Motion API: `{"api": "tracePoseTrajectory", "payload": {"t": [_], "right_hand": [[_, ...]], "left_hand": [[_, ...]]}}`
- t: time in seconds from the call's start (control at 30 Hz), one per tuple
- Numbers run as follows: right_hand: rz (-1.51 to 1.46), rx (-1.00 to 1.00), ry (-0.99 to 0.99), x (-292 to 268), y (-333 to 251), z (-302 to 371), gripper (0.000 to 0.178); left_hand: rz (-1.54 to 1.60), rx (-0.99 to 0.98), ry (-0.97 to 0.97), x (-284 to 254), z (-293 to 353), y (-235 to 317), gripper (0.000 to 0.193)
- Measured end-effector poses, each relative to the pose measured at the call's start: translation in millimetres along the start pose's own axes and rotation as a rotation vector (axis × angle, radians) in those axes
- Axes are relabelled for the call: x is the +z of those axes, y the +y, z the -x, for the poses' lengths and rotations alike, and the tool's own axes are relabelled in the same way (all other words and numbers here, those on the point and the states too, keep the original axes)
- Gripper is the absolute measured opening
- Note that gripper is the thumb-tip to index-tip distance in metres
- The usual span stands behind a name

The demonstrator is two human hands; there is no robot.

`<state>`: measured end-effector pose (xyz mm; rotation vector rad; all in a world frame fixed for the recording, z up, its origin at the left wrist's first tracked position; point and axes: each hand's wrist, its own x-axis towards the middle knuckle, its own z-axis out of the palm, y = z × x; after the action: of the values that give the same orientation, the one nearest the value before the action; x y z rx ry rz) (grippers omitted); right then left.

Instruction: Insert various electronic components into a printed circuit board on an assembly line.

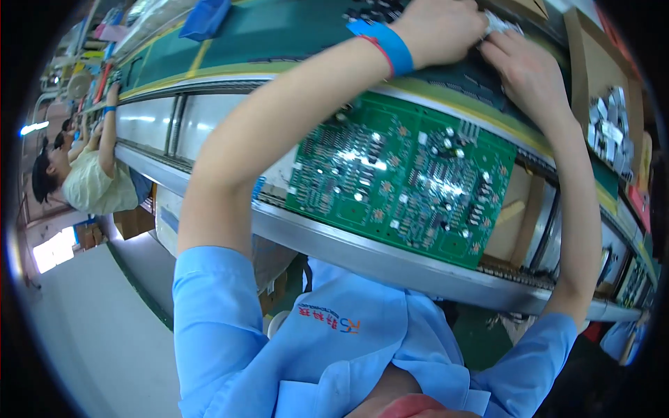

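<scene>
Both my arms reach over a green circuit board (390, 177) packed with small components, which lies across the conveyor rails. Beyond it, at the far edge of the green worktop, my left hand (446, 31) is closed, its fingers curled, with a blue band (391, 47) on the wrist. My right hand (526, 73) meets it from the right, fingers bent and pressed together. Some shiny silvery-white pieces (503, 22) show just behind the fingertips. What either hand grips is hidden by the fingers. Small dark parts (376, 10) lie in a heap left of my left hand.
A cardboard box (585, 52) stands at the right, beside a pile of silvery metal parts (612, 129). A blue bin (204, 19) sits on the worktop at the far left. The conveyor's metal rail (334, 240) runs in front of me. Another person (101, 177) works further left.
</scene>
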<state>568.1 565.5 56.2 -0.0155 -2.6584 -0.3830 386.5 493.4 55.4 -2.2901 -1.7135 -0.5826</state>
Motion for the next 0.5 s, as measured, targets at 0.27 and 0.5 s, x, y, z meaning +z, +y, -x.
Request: {"api": "tracePoseTrajectory", "payload": {"t": [0.27,0.5], "right_hand": [[-0.569,0.701,0.152,-26,-1,-6,0.006],[-0.928,0.934,-0.029,-60,-30,61,0.019]], "left_hand": [[0.028,-0.014,-0.09,-9,13,-10,0.008],[0.182,-0.035,-0.064,-32,30,-2,0.009]]}}
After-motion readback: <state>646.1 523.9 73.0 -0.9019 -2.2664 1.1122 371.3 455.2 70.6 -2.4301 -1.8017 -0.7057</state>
